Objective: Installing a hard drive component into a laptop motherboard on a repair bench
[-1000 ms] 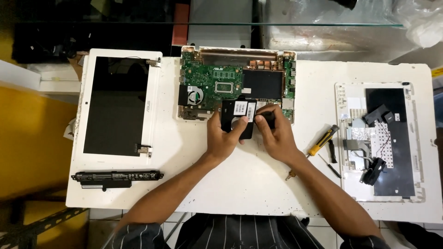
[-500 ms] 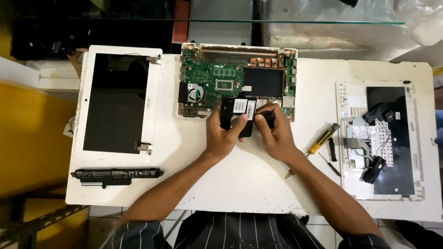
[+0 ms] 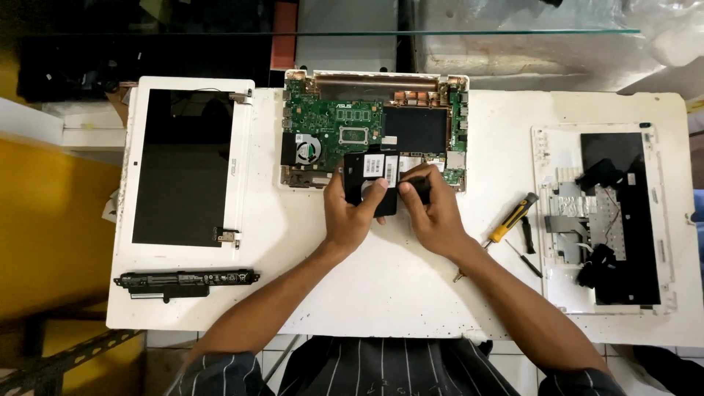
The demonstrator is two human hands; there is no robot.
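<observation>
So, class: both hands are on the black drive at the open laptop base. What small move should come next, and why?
Probably ease the black drive towards the person, away from the laptop base. The left hand already grips its near end, thumb on top, and the right hand pinches its right edge, so it looks held ready to lift; whether it is fully free cannot be seen.

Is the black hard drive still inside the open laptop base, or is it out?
Partly out: the hard drive overhangs the laptop base front edge onto the table, held by both hands.
</observation>
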